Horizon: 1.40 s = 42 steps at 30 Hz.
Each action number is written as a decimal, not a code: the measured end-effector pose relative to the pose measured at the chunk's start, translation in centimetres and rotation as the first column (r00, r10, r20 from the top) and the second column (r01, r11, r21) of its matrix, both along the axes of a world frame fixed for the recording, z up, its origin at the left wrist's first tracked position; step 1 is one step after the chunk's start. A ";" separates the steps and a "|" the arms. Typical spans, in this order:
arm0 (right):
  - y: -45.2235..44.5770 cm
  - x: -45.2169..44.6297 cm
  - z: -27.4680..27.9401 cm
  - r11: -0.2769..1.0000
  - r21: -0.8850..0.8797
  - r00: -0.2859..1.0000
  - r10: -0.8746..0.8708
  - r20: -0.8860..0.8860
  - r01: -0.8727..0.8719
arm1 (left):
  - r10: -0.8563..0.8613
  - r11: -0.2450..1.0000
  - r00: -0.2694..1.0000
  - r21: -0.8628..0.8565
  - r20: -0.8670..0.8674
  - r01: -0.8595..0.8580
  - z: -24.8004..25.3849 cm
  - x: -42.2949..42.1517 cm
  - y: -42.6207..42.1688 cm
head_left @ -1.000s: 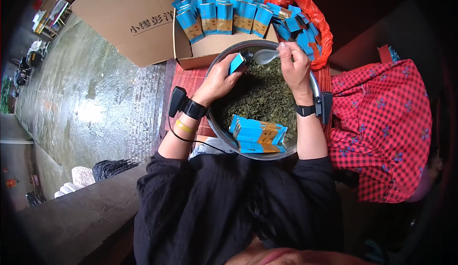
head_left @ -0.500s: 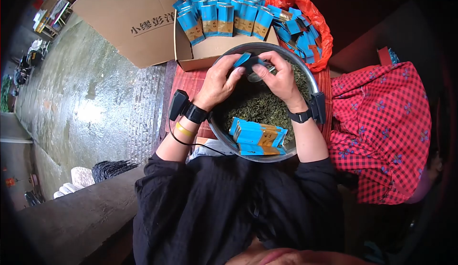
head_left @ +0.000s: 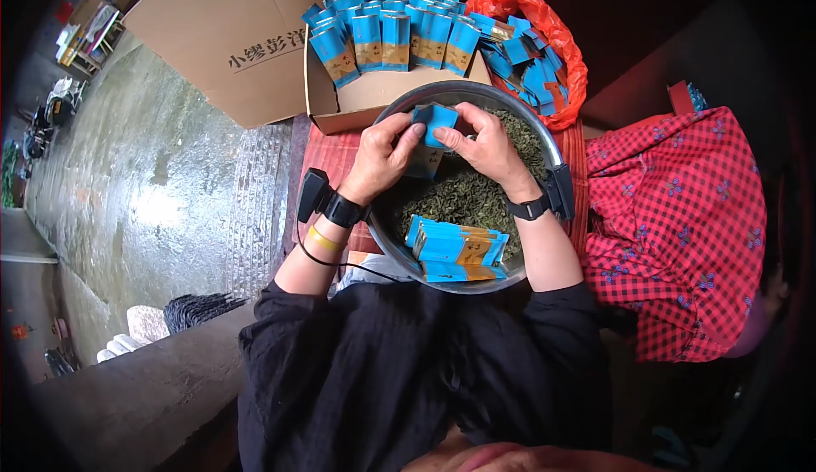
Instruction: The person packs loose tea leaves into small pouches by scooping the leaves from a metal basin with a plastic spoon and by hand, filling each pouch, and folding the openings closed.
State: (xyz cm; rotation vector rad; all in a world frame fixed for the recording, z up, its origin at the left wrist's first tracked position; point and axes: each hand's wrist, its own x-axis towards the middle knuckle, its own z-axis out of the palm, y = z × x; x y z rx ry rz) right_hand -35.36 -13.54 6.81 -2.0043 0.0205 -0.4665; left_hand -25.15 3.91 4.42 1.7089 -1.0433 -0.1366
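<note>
My left hand (head_left: 384,156) and my right hand (head_left: 493,147) are both closed on a blue-and-gold tea packet (head_left: 439,123), held over the far part of a metal basin (head_left: 557,142). The blue end of the packet faces up between my thumbs, and its gold part hangs below, in shadow. I cannot tell whether it is a single packet. Dark green dried tea leaves (head_left: 476,196) lie loose in the basin. A stack of similar packets (head_left: 459,247) leans inside the basin's near rim.
Beyond the basin, a cardboard box (head_left: 361,98) holds rows of upright blue-and-gold packets (head_left: 382,42). A red plastic bag (head_left: 571,51) to its right contains loose blue packets. Red checked cloth (head_left: 676,234) covers something at the right. Wet floor (head_left: 153,157) stretches away at left.
The packet has turned so that a broad blue face shows between my hands, with its gold part visible below. Both hands have shifted slightly toward me.
</note>
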 end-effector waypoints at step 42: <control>0.3 0.3 -0.4 0.988 0.146 0.991 0.060 -0.121 -0.042 | -0.055 0.998 0.978 -0.035 -0.200 0.049 -0.5 0.0 -0.2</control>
